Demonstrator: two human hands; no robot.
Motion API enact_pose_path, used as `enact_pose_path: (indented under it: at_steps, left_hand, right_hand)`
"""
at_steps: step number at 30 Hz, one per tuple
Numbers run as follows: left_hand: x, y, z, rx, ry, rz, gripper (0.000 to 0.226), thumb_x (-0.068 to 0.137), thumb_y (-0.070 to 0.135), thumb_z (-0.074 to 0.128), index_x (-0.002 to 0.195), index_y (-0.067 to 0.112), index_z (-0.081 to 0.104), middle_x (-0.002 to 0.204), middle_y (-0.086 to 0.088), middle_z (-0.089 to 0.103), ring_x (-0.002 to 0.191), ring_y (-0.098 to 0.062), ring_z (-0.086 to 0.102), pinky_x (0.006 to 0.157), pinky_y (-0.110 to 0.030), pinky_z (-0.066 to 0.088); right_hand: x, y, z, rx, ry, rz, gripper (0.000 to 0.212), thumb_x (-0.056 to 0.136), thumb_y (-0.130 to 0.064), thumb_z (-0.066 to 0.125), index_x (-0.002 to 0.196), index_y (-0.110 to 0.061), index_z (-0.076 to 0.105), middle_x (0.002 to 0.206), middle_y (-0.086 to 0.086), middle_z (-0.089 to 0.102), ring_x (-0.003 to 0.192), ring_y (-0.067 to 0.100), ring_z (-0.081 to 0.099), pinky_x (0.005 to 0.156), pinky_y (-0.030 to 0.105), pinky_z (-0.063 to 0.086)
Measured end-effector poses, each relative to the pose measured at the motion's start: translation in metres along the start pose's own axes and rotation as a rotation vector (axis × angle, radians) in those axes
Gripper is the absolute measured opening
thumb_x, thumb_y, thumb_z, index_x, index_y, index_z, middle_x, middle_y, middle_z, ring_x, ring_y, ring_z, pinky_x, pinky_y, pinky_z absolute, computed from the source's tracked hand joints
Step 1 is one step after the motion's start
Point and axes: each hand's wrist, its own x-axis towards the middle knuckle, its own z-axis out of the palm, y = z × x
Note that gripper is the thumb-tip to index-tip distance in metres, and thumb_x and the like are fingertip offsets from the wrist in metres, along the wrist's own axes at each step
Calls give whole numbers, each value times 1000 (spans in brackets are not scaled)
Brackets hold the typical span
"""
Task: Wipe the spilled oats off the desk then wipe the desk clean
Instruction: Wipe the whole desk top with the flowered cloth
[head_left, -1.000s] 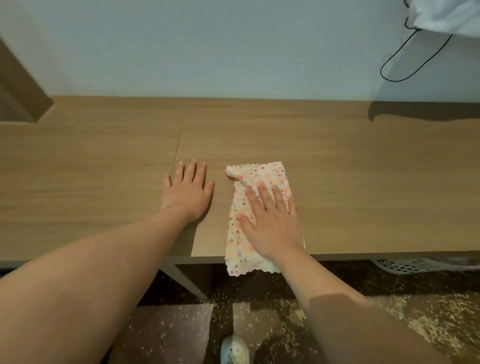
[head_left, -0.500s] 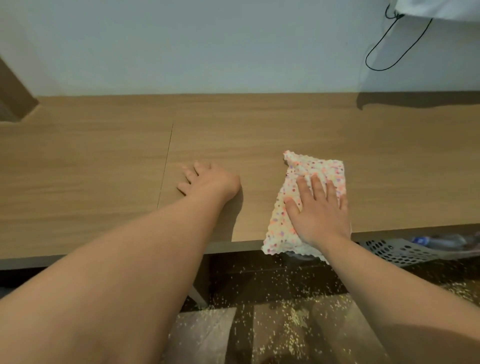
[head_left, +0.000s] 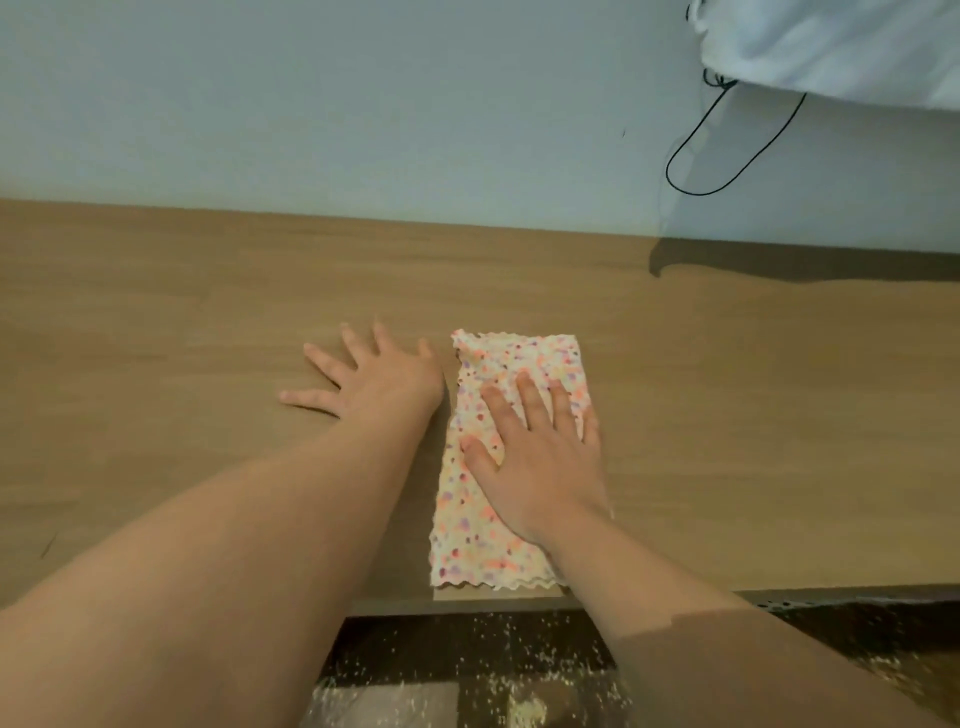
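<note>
On the desk (head_left: 753, 415), near its front edge, the cloth (head_left: 511, 358) was pressed flat under the right hand (head_left: 540, 457). That hand's fingers were laid out straight and slightly spread, with nothing gripped. Half a second earlier the cloth had been seen well apart from the left hand (head_left: 376, 382), with its near end hanging over the edge. It had now been brought back just beside that hand, and its near end lay at the edge. The left hand's fingers, loosely bent before, were now spread flat on the bare top.

A side-to-side wiping stroke was therefore judged to be under way. No oats could be made out on the desk top. The oats (head_left: 524, 709) were seen scattered as pale grains on the dark floor (head_left: 415, 642) below. The first part of the task was so judged done, and the cleaning wipe in progress.

The cloth was a soft, nubbly rectangle with wavy edges, cream and dotted with pink, orange and purple. The desk was a smooth, matt, wood-grained board.
</note>
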Motion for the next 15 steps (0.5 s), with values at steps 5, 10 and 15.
enact_pose_path:
  at_steps: [5, 10, 15]
  left_hand:
    - [2, 11, 17, 57, 127, -34, 64, 93, 55, 10, 151, 30, 4, 159, 1, -5, 142, -40, -14, 97, -77, -6]
    - [9, 12, 23, 71, 187, -41, 64, 93, 56, 10, 151, 31, 6, 160, 1, -3, 142, -40, -13, 97, -77, -4]
    - [8, 12, 24, 85, 213, -19, 58, 95, 51, 8, 150, 32, 5, 159, 2, -3, 143, -38, -11, 100, -76, -2]
  right_hand:
    - [60, 28, -10, -18, 40, -13, 62, 93, -62, 12, 149, -38, -3, 158, -5, -12, 144, 23, -15, 114, 50, -6]
    - [115, 35, -19, -32, 65, -27, 64, 93, -63, 11, 150, -37, 0, 158, -4, -9, 144, 25, -11, 114, 51, -5]
    - [154, 35, -24, -25, 71, -36, 64, 92, -63, 12, 150, -36, 2, 159, -3, -6, 144, 26, -10, 114, 52, -4]
